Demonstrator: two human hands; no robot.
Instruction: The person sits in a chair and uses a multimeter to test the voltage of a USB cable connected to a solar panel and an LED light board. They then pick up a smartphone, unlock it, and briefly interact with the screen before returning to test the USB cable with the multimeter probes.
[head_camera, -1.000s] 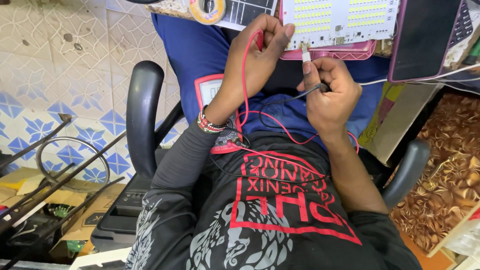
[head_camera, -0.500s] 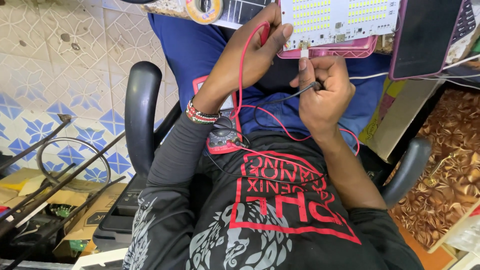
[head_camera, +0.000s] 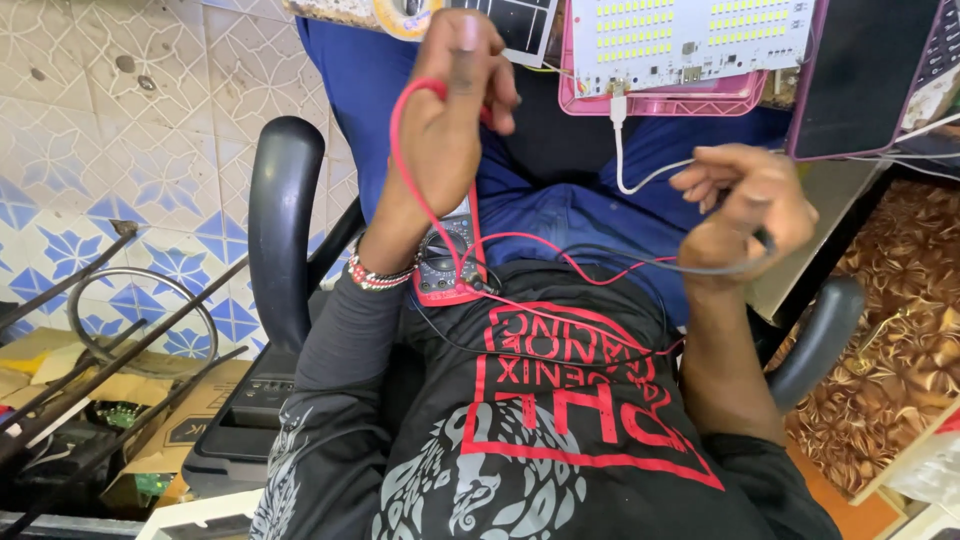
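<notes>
Patterned blue-white floor tiles (head_camera: 120, 150) flank the chair; left hand (head_camera: 450, 110) grips red lead (head_camera: 410, 170), right hand (head_camera: 745, 205) pinches black lead (head_camera: 640, 265).

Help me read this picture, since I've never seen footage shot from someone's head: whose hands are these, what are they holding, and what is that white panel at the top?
The camera sits on the person's head and looks down, so you see their own lap, dark printed shirt and black office chair. The left hand is raised and grips a red test lead, whose wire runs down to a red-cased multimeter lying on the lap. The right hand holds a black test lead, drawn back from the work. At the top edge lies a white LED board dotted with small yellow lights, resting on a pink tray, with a white cable plugged into it. A dark tablet-like slab leans at the right. The tiled floor shows on the left.
</notes>
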